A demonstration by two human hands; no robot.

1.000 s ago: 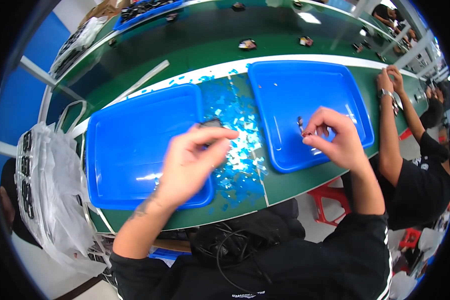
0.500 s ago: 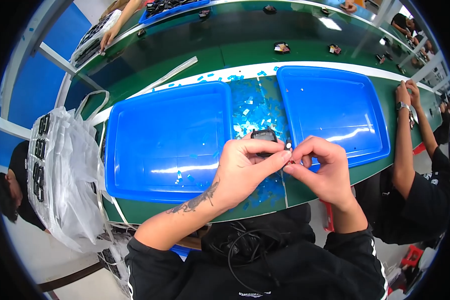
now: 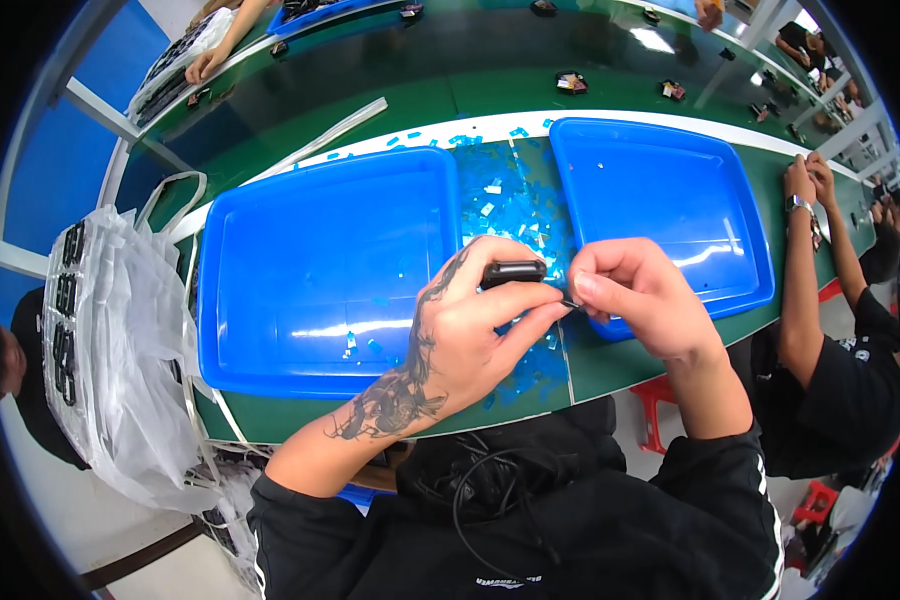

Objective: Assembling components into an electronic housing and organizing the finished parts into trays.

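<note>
In my left hand is a small black plastic casing, its smooth rounded edge showing above the fingers. The left thumb and forefinger also pinch a thin dark piece that pokes out between the two hands. My right hand meets it there, thumb and forefinger pressed together with the other fingers curled in. What the right fingertips hold, if anything, is too small to tell. Both hands are above the green bench between two blue trays.
The left blue tray and right blue tray flank a strip of blue film scraps. Behind runs a dark green line bearing small black parts. Plastic-wrapped stacks stand at left. A co-worker's hands work at right.
My left hand has turned, so the casing now shows its edge instead of its open face. The right hand has shifted slightly up, its fingers more curled. The view has moved a little.
</note>
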